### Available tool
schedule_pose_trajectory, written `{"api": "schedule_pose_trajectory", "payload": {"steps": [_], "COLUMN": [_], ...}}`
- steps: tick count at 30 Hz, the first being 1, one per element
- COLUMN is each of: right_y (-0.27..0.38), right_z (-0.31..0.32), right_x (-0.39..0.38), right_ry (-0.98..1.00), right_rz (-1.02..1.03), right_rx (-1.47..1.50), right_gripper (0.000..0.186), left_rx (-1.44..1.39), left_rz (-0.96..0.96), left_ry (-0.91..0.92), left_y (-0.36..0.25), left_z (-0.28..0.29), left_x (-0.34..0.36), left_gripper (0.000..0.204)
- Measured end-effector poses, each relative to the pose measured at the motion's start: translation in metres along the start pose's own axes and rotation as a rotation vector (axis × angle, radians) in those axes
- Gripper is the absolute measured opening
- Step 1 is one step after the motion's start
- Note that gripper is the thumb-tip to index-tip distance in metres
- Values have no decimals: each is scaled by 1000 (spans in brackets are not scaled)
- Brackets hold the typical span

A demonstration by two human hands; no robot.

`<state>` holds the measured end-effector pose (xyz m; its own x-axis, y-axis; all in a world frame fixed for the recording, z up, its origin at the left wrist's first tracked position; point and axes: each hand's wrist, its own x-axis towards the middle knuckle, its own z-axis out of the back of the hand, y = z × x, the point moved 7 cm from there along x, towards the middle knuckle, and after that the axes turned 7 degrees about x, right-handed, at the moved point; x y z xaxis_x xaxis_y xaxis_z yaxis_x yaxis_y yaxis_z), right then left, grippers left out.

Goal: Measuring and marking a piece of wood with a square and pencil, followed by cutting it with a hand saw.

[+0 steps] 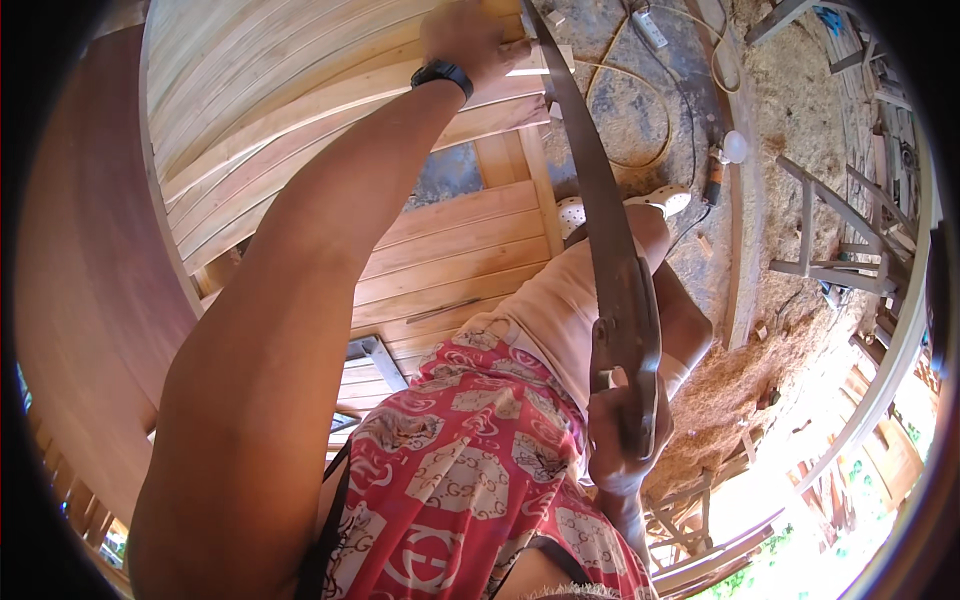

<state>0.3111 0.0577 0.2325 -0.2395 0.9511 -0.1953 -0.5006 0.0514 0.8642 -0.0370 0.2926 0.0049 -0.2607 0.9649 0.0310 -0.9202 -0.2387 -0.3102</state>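
Observation:
My right hand (622, 425) is closed round the handle of a handsaw (598, 185), low at the right of my body. The long dark blade points away from me, its far end reaching the top of the picture beside the ends of the boards. My left arm, with a dark watch (441, 75) at the wrist, stretches forward over the wood. At its end my left hand (462, 38) is on or just above a light wooden plank (390, 85), near the plank's right end. That hand is smeared, so its grip does not show clearly.
Slatted wooden panels (460, 245) lie ahead and below. A large brown board (100, 200) stands at the left. On the floor at the right are a yellow hose (665, 120), a power strip (650, 30), an orange-and-black tool (714, 180), sawdust (800, 345) and wooden frames (840, 275).

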Motion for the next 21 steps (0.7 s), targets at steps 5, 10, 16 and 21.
{"api": "schedule_pose_trajectory", "payload": {"steps": [5,10,16,21], "right_y": [-29,-26,-11,-6], "right_z": [-45,-72,0,11], "right_x": [80,135,-9,-27], "right_ry": [-17,-10,-9,13], "right_rz": [-191,107,-204,-176], "right_rx": [180,68,81,10], "right_gripper": [37,33,27,39], "left_rx": [23,25,19,56], "left_rz": [8,19,16,-8], "left_ry": [-47,32,41,20], "left_y": [-1,-4,0,2], "left_z": [2,6,-3,-8], "left_x": [-3,-7,-2,0], "left_gripper": [46,45,46,48]}}
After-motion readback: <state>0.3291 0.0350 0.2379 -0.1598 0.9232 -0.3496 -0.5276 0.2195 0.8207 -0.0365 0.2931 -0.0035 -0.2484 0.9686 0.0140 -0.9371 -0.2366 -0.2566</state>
